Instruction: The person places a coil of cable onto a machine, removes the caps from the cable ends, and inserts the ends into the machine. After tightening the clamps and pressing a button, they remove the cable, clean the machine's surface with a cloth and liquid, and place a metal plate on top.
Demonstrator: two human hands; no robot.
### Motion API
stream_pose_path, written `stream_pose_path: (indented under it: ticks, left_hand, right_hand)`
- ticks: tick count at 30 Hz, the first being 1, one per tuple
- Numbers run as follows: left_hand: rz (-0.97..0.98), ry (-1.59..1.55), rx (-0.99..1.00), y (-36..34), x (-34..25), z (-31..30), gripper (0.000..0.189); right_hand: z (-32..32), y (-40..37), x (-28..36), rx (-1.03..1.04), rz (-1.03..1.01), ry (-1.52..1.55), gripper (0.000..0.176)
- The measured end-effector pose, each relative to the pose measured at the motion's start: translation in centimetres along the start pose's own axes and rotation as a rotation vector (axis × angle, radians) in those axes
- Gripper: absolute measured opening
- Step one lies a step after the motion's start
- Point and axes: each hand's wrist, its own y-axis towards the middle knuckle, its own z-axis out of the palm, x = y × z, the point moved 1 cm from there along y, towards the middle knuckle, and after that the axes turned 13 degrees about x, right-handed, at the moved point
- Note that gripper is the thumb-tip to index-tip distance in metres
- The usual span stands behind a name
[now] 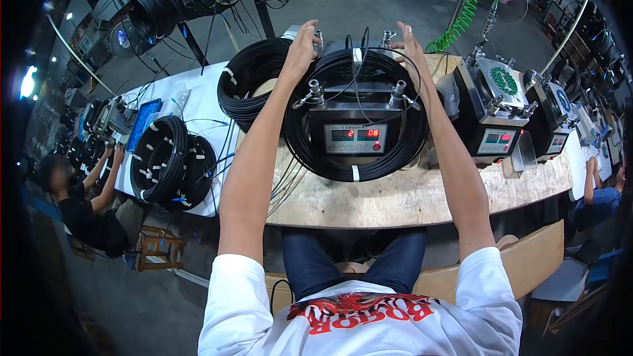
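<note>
A black cable coil [356, 173], tied with white bands, rings the front and top of a box-shaped machine with a lit digital panel [356, 140]. My left hand [302, 47] is at the machine's far left corner, fingers stretched forward beside a metal clamp knob [318, 35]. At the far right corner, my right hand [412, 51] has its fingers raised and thumb apart, close to another metal knob [388, 38]. Two more knobs stand at the near corners. A thin black cable [357, 86] with a white tag drapes over the machine's top.
Another black coil [232, 95] lies left of the machine, with bundled coils [161, 165] farther left by a blue tray [142, 125]. Two similar machines [496, 102] stand right. A green spiral hose [461, 20] hangs behind. One person [92, 204] works at left, another [600, 198] at right.
</note>
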Motion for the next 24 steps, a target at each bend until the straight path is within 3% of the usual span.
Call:
stream_pose_path:
  ticks: [11, 14, 17, 20, 24]
  left_hand:
    - [-0.146, 0.217, -0.110, 0.6, 0.8, -0.4, 0.061]
    - [-0.081, 0.176, -0.125, 0.1, 0.4, 0.2, 0.060]
    - [-0.075, 0.116, -0.127, 0.7, 1.3, -0.1, 0.055]
    - [-0.053, 0.117, -0.146, 1.2, 2.3, -0.1, 0.060]
    - [-0.107, 0.274, -0.086, 1.4, 2.2, -0.3, 0.061]
  right_hand:
    - [0.5, -0.7, 0.8, 0.013, 0.073, 0.165, 0.077]
    - [0.6, -0.6, 0.5, -0.041, 0.051, 0.150, 0.076]
    - [0.2, -0.4, 0.0, -0.044, 0.094, 0.077, 0.074]
    - [-0.2, -0.5, 0.7, 0.024, 0.219, -0.073, 0.087]
    - [-0.7, 0.1, 0.0, 0.042, 0.169, -0.212, 0.085]
